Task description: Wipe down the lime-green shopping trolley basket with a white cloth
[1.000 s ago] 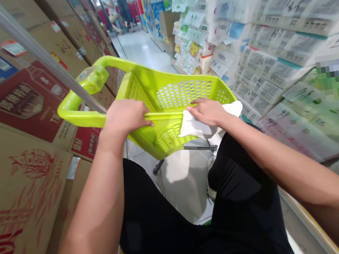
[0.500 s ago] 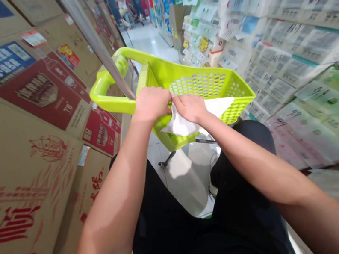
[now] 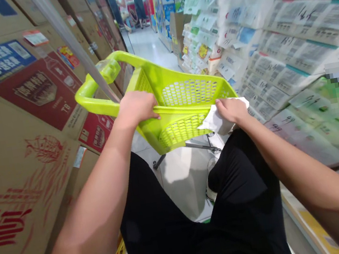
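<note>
A lime-green plastic shopping basket (image 3: 186,109) with a looped handle stands on thin metal legs in front of my knees. My left hand (image 3: 138,105) is wrapped over its near rim, close to the handle end. Toward the far right end of the same rim, my right hand (image 3: 233,109) grips a white cloth or tissue (image 3: 215,120) against the basket's outer side. Its fingers are closed on the white piece. Behind my left hand a metal pole (image 3: 78,47) rises toward the upper left.
Stacked cardboard boxes (image 3: 30,94) line the left side. Shelves of packaged tissues (image 3: 291,37) run along the right. A tiled aisle (image 3: 151,45) leads away, with people (image 3: 137,0) at its far end.
My right hand has moved right along the rim with the white piece, away from my left hand. The basket and my left hand have shifted left in view.
</note>
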`<state>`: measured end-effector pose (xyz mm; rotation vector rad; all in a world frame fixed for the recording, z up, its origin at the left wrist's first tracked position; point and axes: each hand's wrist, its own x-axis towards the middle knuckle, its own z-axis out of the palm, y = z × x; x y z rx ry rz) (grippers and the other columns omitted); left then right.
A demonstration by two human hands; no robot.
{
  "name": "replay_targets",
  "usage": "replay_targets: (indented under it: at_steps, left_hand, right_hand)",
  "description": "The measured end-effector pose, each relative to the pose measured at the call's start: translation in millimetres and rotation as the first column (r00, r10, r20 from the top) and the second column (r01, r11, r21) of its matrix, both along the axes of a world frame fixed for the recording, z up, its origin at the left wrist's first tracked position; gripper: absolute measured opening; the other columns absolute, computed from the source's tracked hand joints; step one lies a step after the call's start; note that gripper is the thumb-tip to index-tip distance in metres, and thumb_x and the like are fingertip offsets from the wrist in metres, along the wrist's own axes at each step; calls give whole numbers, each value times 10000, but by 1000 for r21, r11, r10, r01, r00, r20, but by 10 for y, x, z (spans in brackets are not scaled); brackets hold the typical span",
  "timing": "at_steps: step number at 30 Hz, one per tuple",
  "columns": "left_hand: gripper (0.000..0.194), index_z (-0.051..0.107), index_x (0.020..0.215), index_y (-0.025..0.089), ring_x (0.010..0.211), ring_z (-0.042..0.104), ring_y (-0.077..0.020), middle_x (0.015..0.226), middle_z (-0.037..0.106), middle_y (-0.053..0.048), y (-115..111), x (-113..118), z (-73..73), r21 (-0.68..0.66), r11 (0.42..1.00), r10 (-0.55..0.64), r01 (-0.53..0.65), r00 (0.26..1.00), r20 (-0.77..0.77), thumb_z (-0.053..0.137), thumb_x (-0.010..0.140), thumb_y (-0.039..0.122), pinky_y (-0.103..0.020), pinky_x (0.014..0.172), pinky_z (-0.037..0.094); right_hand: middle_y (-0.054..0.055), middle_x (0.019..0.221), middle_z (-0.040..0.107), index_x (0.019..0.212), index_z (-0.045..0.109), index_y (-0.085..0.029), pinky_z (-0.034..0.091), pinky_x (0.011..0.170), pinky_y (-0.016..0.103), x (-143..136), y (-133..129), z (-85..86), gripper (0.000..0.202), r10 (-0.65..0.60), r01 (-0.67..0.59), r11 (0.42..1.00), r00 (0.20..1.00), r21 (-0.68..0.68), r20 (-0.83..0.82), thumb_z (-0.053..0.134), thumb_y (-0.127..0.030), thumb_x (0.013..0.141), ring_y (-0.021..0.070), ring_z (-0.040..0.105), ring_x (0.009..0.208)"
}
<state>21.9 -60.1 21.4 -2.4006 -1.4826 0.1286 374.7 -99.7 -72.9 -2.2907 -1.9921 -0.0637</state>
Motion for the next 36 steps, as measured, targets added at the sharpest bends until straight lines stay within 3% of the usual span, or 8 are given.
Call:
replay_targets:
  at_steps: [4, 8, 11, 15, 20, 24, 29, 36]
  left_hand:
    - [390, 829, 954, 257, 971, 722, -318, 870, 755, -80, 32, 62, -2, -5, 1000, -17, 17, 1000, -12, 813, 769, 601, -375, 856, 479]
    - [333, 830, 956, 239, 1004, 717, -328, 908, 767, -100, -4, 160, 11, -9, 999, -38, 39, 999, 33, 776, 808, 532, -386, 878, 465]
    - [317, 826, 941, 215, 1022, 716, -344, 914, 763, -120, -51, 192, 24, 3, 999, -43, 42, 997, 62, 707, 852, 495, -396, 887, 458]
    - [319, 825, 920, 238, 1091, 698, -358, 903, 741, -96, -11, 105, 6, -33, 999, 11, -7, 995, 101, 770, 800, 529, -415, 953, 445]
    - [347, 814, 865, 251, 1073, 688, -354, 830, 710, -69, 137, -24, -41, -46, 999, 21, -15, 992, 126, 847, 729, 568, -451, 974, 453]
    - [371, 811, 868, 239, 1031, 692, -332, 817, 720, -74, 186, 10, -41, -30, 1000, 11, -8, 994, 107, 863, 717, 574, -443, 966, 466]
    - [339, 820, 883, 265, 1034, 710, -348, 832, 734, -76, 173, 121, -29, -17, 1000, 13, -11, 996, 84, 864, 715, 556, -418, 930, 482]
    - [256, 824, 935, 198, 1016, 721, -354, 908, 768, -131, 62, 301, -55, 43, 999, -7, 1, 989, 147, 745, 812, 408, -425, 914, 483]
  right_hand:
    - [169, 1186, 775, 1298, 710, -231, 497, 846, 434, -526, 11, 99, 651, 124, -120, 991, 989, 51, -80, 183, -538, 1070, 390, 716, 1106]
    - [109, 1221, 774, 1406, 629, -288, 495, 874, 413, -1330, 25, 264, 602, 388, -362, 918, 905, 164, -173, 191, -545, 1083, 353, 713, 1104]
    - [99, 1247, 767, 1418, 612, -285, 495, 884, 410, -1640, 64, 353, 624, 467, -433, 880, 862, 193, -195, 172, -575, 1085, 345, 712, 1102]
    - [130, 1207, 775, 1253, 716, -229, 497, 875, 411, -1262, 137, 313, 708, 483, -474, 876, 865, 92, -139, 126, -583, 1083, 347, 718, 1100]
    - [236, 1105, 775, 1046, 796, -127, 499, 809, 419, -169, 194, 111, 862, 183, -184, 974, 983, -133, -15, 89, -620, 1061, 392, 728, 1102]
    - [249, 1141, 768, 1057, 796, -106, 494, 800, 405, 241, 199, 27, 866, 93, -91, 985, 996, -143, 10, 73, -583, 1067, 391, 719, 1144]
    - [202, 1207, 769, 1189, 777, -183, 508, 825, 417, -113, 192, 84, 870, 128, -131, 988, 991, -88, -40, 80, -683, 1044, 391, 716, 1148]
    - [104, 1353, 731, 1384, 673, -291, 502, 966, 468, -1370, 352, 379, 941, 422, -419, 905, 872, 66, -250, -26, -784, 990, 364, 680, 1225]
